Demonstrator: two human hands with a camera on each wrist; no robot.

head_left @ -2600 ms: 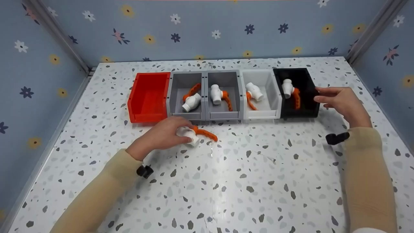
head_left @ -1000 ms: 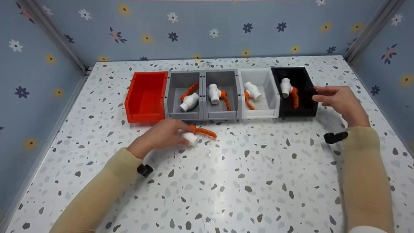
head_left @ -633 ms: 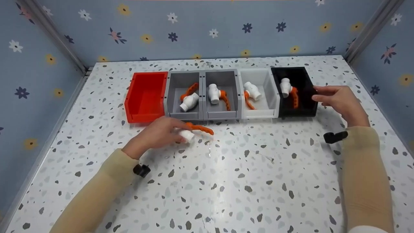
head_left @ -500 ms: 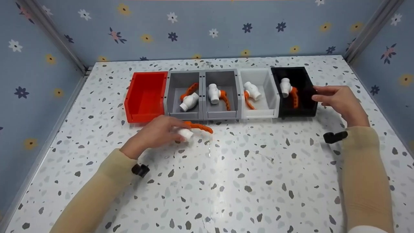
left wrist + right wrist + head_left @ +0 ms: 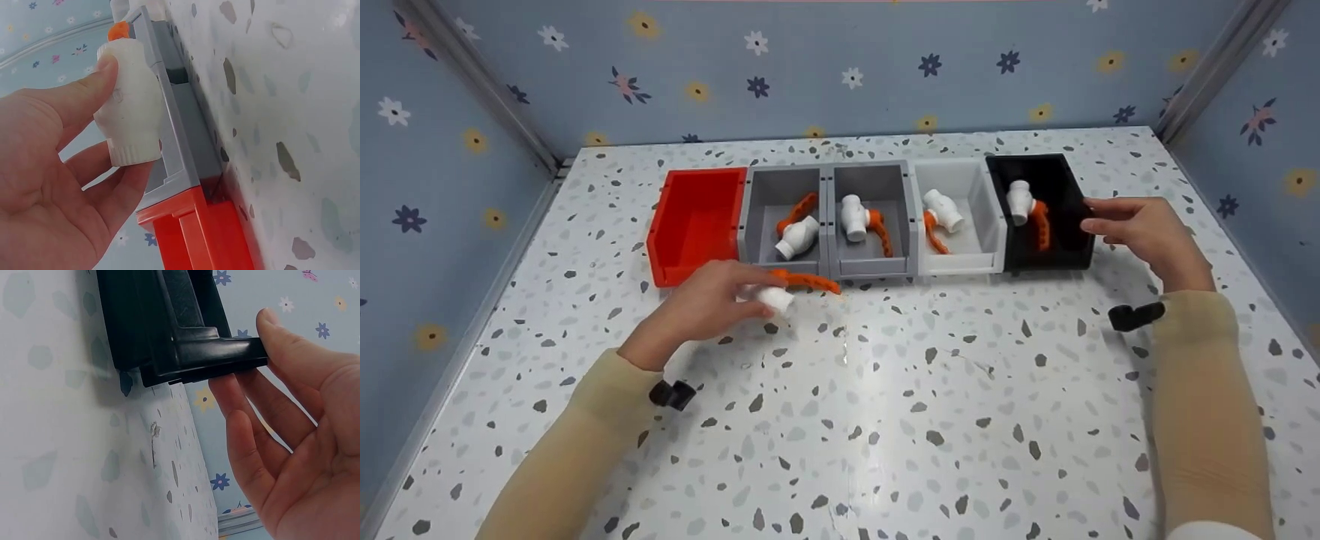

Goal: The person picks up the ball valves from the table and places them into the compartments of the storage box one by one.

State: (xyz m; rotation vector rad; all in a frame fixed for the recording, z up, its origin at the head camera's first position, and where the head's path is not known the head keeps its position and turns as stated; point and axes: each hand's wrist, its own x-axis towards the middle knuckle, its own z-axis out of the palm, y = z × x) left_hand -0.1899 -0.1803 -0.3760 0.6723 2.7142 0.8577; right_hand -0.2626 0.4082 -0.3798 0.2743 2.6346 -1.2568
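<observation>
A white ball valve with an orange handle [image 5: 776, 298] is pinched between the thumb and fingers of my left hand [image 5: 697, 304], just in front of the left grey bin [image 5: 787, 268]. In the left wrist view the thumb lies along the white valve body [image 5: 132, 112] and fingers support it from the other side. My right hand [image 5: 1151, 240] pinches the right side wall of the black bin [image 5: 1054, 259], thumb and fingers on opposite faces. That bin's corner [image 5: 197, 354] also shows in the right wrist view. Inside the black bin lies a similar valve [image 5: 1020, 202].
Bins stand side by side: a red bin [image 5: 701, 217] with nothing visible inside, two grey ones, a white bin [image 5: 960, 262] and the black one. Valves lie in the left grey [image 5: 797, 238], right grey [image 5: 855, 219] and white [image 5: 943, 210] bins. Flowered panels [image 5: 840, 97] surround the speckled table [image 5: 922, 420].
My left hand has carried the valve leftward and toward the bins, and its handle now overlaps the grey bins' front edge in view. The right hand stays on the black bin.
</observation>
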